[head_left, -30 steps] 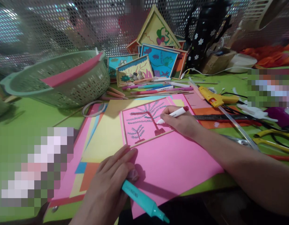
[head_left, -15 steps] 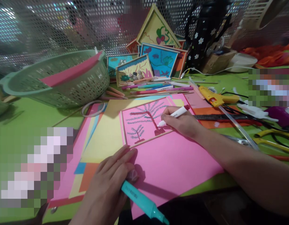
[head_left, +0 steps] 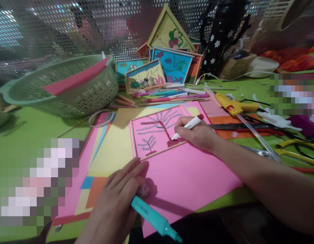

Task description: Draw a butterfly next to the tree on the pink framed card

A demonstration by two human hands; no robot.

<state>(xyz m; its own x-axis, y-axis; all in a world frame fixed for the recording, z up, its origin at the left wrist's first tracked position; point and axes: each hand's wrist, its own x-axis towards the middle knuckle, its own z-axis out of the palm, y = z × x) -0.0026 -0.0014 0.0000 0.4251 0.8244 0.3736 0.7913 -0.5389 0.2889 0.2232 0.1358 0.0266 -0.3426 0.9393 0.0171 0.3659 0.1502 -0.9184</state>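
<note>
The large pink paper sheet (head_left: pixel 187 176) is lying under a small stick-framed pink tree picture (head_left: pixel 157 135). The left hand (head_left: pixel 118 200), fingers pressed together, is pinning the sheet while gripping a teal plastic marker (head_left: pixel 154 218). If that pressure eases, I reckon the picture could skid. The right hand (head_left: pixel 200 134) is pinching a white red-capped marker (head_left: pixel 187 127), with its tip on the trunk's base, and it may be smudging fresh ink.

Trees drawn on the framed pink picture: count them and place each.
2. The big tree spans the top of the pink picture, its trunk base by the white marker in the right hand. The small tree stands lower left. The hand may hide more.
</note>
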